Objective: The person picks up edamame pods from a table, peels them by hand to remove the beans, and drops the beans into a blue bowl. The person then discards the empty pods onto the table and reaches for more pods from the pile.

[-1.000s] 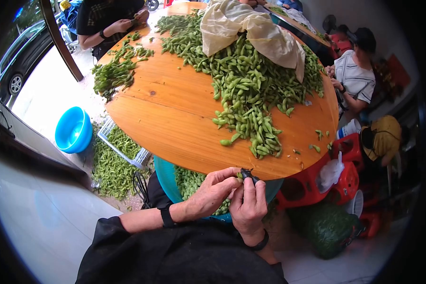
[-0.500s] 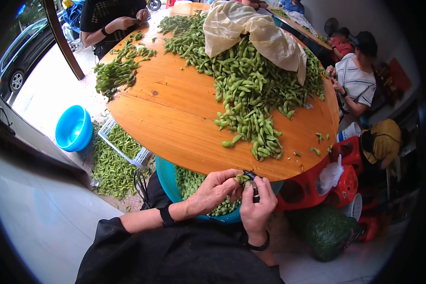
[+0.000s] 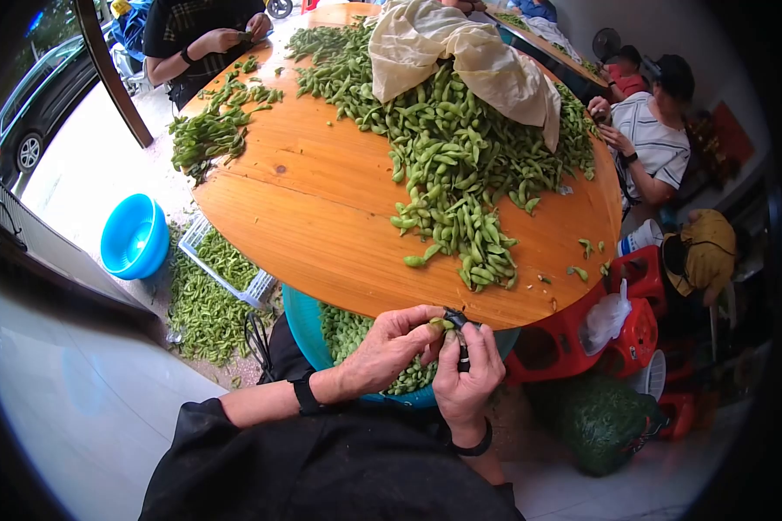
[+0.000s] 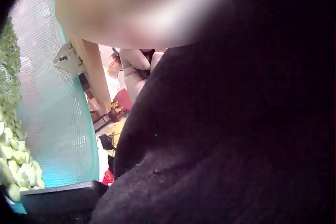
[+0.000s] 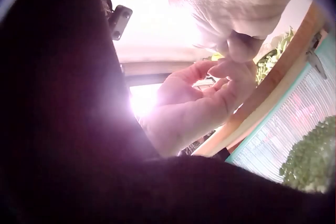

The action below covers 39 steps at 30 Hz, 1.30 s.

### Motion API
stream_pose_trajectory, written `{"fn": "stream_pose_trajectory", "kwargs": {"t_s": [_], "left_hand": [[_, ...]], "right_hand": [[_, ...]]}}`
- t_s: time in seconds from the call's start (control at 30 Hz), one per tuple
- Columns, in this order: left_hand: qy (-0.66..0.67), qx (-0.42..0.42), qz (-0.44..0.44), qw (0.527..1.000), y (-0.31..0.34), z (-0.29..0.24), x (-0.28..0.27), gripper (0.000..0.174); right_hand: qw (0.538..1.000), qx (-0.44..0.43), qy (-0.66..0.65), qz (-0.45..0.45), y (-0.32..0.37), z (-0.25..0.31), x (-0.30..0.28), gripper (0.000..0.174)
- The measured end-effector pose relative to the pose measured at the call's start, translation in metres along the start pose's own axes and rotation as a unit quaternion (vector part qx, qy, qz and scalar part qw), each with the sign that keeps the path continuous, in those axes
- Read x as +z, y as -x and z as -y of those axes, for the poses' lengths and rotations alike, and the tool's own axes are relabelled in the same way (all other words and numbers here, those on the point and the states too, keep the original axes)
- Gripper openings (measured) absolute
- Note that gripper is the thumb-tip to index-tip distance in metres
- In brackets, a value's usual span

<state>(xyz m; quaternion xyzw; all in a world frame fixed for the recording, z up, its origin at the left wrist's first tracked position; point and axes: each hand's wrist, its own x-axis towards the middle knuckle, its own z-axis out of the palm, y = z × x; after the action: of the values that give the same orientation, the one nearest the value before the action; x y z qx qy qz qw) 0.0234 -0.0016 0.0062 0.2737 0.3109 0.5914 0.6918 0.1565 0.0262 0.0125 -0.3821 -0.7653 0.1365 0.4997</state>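
Note:
Both hands meet at the near edge of the wooden table (image 3: 321, 217), above a teal mesh basket (image 3: 297, 334) of light green beans (image 3: 343, 334). My left hand (image 3: 387, 352) pinches a green soybean pod (image 3: 443, 325) between thumb and fingertips. Against the same pod, my right hand (image 3: 467, 378) sets its thumb, with the fingers curled round. Something small and black (image 3: 459, 319) sits at the right fingertips, its kind hard to make out. The right wrist view shows both hands' fingertips together, the pod mostly hidden. Dark cloth fills most of the left wrist view.
A large heap of soybean pods (image 3: 460, 148), partly under a cream cloth (image 3: 460, 52), covers the table's far right. Pods with stalks (image 3: 208, 139) lie at its left. On the floor are a blue basin (image 3: 135, 236), spread pods (image 3: 204, 304) and red stools (image 3: 639, 334). Other people sit around.
My right hand has shifted slightly, its thumb now up against the pod, and more of the pod shows between the fingertips. The left hand stays nearly in place.

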Motion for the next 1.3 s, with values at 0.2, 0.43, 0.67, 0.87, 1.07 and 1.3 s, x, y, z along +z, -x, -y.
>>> {"fn": "stream_pose_trajectory", "kwargs": {"t_s": [0.2, 0.43, 0.67, 0.87, 1.07, 1.3], "left_hand": [[-0.023, -0.033, 0.032, 0.999, -0.001, -0.004, -0.016, 0.024], [0.043, -0.041, 0.053, 0.997, 0.001, -0.007, -0.019, 0.023], [0.135, -0.015, -0.005, 0.991, 0.003, 0.003, -0.018, 0.022], [0.057, -0.052, 0.025, 0.997, 0.007, -0.014, -0.013, 0.025], [-0.448, 0.069, 0.263, 0.852, 0.013, -0.046, -0.027, 0.018], [-0.692, 0.334, -0.065, 0.636, -0.042, -0.059, -0.038, 0.022]], "right_hand": [[0.928, 0.252, -0.267, 0.059, 0.003, 0.002, -0.010, 0.014], [0.786, 0.371, -0.488, 0.075, -0.005, -0.006, -0.015, 0.017], [0.998, -0.030, -0.040, 0.031, 0.003, 0.001, -0.004, 0.016], [0.887, 0.279, -0.368, 0.013, 0.006, -0.007, -0.014, 0.015], [0.910, 0.311, -0.271, -0.042, 0.015, -0.045, -0.109, 0.026], [0.934, 0.293, 0.202, 0.012, 0.012, -0.063, -0.157, 0.024]]}}
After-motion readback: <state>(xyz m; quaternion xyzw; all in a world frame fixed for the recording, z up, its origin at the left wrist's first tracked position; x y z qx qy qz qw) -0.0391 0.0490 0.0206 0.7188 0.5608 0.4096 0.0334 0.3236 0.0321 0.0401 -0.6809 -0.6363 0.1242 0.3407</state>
